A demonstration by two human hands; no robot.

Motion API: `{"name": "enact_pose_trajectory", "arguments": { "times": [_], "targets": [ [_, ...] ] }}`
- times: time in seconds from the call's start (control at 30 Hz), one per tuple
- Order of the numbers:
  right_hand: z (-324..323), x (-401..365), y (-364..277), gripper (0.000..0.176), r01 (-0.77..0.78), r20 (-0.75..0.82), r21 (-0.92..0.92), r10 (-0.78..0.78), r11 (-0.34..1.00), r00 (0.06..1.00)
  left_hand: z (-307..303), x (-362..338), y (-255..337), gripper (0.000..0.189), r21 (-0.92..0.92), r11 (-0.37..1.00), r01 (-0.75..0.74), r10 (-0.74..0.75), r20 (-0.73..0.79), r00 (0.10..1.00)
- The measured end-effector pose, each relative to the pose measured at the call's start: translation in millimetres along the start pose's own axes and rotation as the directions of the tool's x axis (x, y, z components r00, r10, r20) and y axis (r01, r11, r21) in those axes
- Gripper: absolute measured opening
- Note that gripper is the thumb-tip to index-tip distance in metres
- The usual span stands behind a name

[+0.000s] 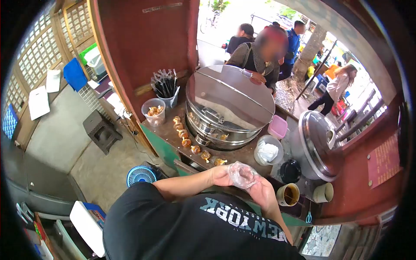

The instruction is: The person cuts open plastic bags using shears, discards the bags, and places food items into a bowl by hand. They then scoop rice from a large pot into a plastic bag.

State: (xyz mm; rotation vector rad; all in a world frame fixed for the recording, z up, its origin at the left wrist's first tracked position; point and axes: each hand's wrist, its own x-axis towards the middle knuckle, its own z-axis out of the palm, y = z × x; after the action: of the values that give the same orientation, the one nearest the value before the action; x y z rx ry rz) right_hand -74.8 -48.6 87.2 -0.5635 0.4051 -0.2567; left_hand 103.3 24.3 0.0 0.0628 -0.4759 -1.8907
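Note:
Between my two hands, just over the counter's near edge, is a clear plastic bag (pixel 242 175). My left hand (pixel 222 175) holds one side of it, fingers partly behind the plastic. The other side is in the fingers of my right hand (pixel 262 190). Beyond the bag stands a large round steel steamer (pixel 225 141) with a domed lid. Several small tied bags of orange-brown sauce (pixel 186 142) form a line on the counter left of the steamer. A clear tub with white plastic bags (pixel 267 150) stands to the right.
Cups with a brown-stained rim (pixel 287 195) and a dark lid (pixel 290 171) stand at the right, near a big metal pot (pixel 314 145). A tub of sauce bags (pixel 153 111) stands at the left. A person (pixel 255 56) is across the counter.

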Motion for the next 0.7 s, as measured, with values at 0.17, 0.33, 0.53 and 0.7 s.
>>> {"name": "enact_pose_trajectory", "arguments": {
  "times": [0.17, 0.33, 0.53, 0.7],
  "targets": [
    [-26.5, 4.1, -1.4, 0.026, 0.29, -0.248, -0.105, -0.307, 0.951, 0.919, -13.5, 8.3, 6.7, 0.034, 0.237, 0.963, 0.127, 0.018, -0.527, 0.849],
    [-17.0, -1.1, 0.0, 0.027, 0.477, -0.322, -0.328, -0.572, 0.815, 0.755, 8.9, 6.2, 17.9, 0.026, 0.35, 0.934, 0.073, 0.165, -0.602, 0.782],
    [-28.7, 1.8, 16.0, 0.007, 0.24, -0.12, -0.896, -0.724, 0.374, 0.68, 20.9, 27.0, 12.4, 0.028, 0.876, 0.459, 0.144, 0.261, -0.288, 0.921],
    [-9.2, -6.3, 4.8, 0.012, -0.19, -0.073, -0.98, -0.791, -0.055, 0.608, 37.7, 37.4, 24.6, 0.014, 0.991, -0.029, 0.131, 0.412, -0.107, 0.905]
  ]
}}
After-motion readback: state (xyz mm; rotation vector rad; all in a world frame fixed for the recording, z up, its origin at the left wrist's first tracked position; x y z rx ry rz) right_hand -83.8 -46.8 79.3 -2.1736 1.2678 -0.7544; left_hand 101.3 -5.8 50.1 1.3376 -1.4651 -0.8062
